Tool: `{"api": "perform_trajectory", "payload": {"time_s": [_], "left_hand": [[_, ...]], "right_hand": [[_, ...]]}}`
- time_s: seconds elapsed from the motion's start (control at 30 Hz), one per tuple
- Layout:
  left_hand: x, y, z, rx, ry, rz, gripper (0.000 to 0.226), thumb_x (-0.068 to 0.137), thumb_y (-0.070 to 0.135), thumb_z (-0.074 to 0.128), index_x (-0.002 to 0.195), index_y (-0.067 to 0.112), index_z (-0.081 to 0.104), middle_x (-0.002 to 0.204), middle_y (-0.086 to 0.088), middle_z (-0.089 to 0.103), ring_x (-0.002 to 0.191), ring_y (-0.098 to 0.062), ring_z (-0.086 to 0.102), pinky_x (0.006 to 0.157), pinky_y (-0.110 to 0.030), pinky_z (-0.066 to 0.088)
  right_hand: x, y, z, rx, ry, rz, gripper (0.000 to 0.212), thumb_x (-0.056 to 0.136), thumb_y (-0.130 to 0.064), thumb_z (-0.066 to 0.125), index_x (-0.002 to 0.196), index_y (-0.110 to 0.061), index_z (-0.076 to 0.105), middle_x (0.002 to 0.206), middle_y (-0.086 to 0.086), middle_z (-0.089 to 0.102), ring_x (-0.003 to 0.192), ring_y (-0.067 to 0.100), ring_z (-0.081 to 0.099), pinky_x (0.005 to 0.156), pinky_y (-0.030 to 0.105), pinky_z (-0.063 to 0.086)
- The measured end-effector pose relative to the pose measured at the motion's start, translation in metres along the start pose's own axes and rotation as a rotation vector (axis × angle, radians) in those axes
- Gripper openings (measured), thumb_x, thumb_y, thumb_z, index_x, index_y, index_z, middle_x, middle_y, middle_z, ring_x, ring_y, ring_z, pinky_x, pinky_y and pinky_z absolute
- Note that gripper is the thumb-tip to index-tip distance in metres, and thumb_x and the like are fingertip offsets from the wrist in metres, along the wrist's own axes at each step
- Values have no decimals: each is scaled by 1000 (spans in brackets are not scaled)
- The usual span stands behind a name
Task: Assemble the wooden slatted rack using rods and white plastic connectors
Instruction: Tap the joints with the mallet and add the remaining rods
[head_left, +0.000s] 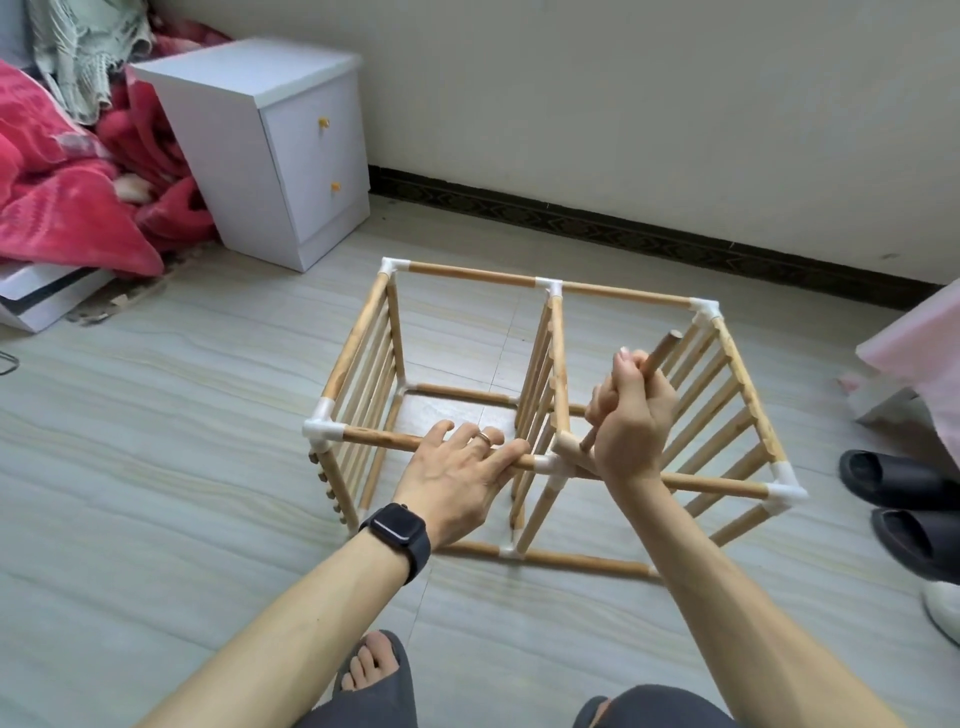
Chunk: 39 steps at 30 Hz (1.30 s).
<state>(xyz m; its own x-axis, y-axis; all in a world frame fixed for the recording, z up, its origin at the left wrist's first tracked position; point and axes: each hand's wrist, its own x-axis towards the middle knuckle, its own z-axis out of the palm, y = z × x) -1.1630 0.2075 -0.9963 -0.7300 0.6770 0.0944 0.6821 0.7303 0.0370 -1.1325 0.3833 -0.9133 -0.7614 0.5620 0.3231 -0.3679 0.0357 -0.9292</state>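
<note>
Far left: red blanket heaped up, w/ a white 2-drawer cabinet beside it, against the wall. Mid-floor stands the rack: wooden rods joined w/ white connectors at the corners, and 3 slatted panels upright (left end, middle, right end).

Left hand, black watch on the wrist, lies open on the front top rod. Its fingers are spread & fairly straight across the rod, just left of the mid front connector.

Right hand is closed round a loose rod, held tilted. The top end sticks out above the fist toward the right panel; the lower end pokes out below, near the mid connector. Whether that end touches the rack: can't tell. The right forearm crosses over the front top rod.

Far right: pair of black slippers on the floor, w/ pink cloth above them at the edge.
</note>
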Motion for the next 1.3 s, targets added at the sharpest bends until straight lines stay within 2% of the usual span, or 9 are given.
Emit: {"api": "perform_trajectory", "payload": {"time_s": [0.17, 0.23, 0.33, 0.47, 0.6, 0.73, 0.87, 1.07, 1.3], "left_hand": [[-4, -6, -9, -7, -6, 30, 52, 104, 48, 13, 147, 33, 36, 144, 3, 52, 129, -20, 48, 109, -38, 33], [-11, -12, -11, -9, 35, -2, 51, 104, 47, 21, 144, 30, 46, 140, 2, 57, 125, -22, 52, 107, -38, 38], [-16, -16, -7, -12, 65, -42, 43, 104, 46, 32, 142, 33, 47, 136, 1, 59, 123, -23, 54, 107, -40, 39], [-9, -13, -6, 0, 19, -80, 40, 105, 48, 29, 142, 38, 40, 140, 1, 55, 127, -23, 49, 111, -40, 31], [-8, -14, -3, 28, 9, -85, 42, 105, 48, 29, 145, 39, 37, 145, 0, 52, 131, -23, 46, 113, -40, 27], [-10, -10, -3, 13, 7, -110, 47, 105, 50, 30, 150, 40, 34, 153, -3, 45, 143, -24, 36, 119, -46, 18], [-10, -9, -3, 14, -19, -122, 51, 103, 54, 20, 153, 45, 24, 161, 0, 33, 150, -23, 25, 122, -49, 13], [-10, -8, -5, 5, -21, -133, 55, 100, 57, 9, 152, 47, 22, 163, 5, 28, 151, -19, 21, 123, -48, 9], [-11, -7, -7, -54, 1, -144, 47, 105, 52, 24, 152, 47, 27, 159, 7, 34, 150, -16, 21, 123, -45, 4]], "right_hand": [[-12, -16, -45, -444, -1, 16, 47, 102, -63, 31, 87, -28, 60, 88, 11, 60, 77, 23, 60, 73, 38, 51], [-23, -25, -69, -500, -24, 104, 52, 99, -73, 30, 97, -33, 63, 78, 5, 60, 66, 22, 59, 63, 37, 50], [-47, -37, -94, -45, -135, 366, 38, 97, -53, 56, 100, -18, 70, 70, 9, 56, 47, 15, 45, 43, 25, 39], [-68, -57, -120, 375, -370, 653, 58, 76, -42, 85, 118, -6, 69, 114, 29, 63, 73, 30, 61, 60, 35, 56], [-76, -71, -122, 217, -477, 765, 67, 89, -65, 60, 123, -8, 69, 124, 23, 66, 67, 29, 62, 52, 34, 58], [-89, -77, -118, -216, -583, 684, 27, 101, -38, 52, 117, -32, 74, 120, 2, 72, 55, 20, 56, 44, 27, 50], [-105, -72, -120, -393, -620, 501, 41, 108, -30, 46, 136, -59, 50, 117, -14, 70, 56, 23, 66, 51, 30, 55], [-103, -46, -121, -877, -543, 4, 39, 102, -26, 56, 141, -31, 54, 105, -12, 75, 69, 13, 68, 65, 31, 56], [-114, -23, -129, -1217, -407, 38, 22, 102, -32, 51, 115, -23, 66, 88, -16, 62, 77, 8, 56, 68, 28, 43]]}}
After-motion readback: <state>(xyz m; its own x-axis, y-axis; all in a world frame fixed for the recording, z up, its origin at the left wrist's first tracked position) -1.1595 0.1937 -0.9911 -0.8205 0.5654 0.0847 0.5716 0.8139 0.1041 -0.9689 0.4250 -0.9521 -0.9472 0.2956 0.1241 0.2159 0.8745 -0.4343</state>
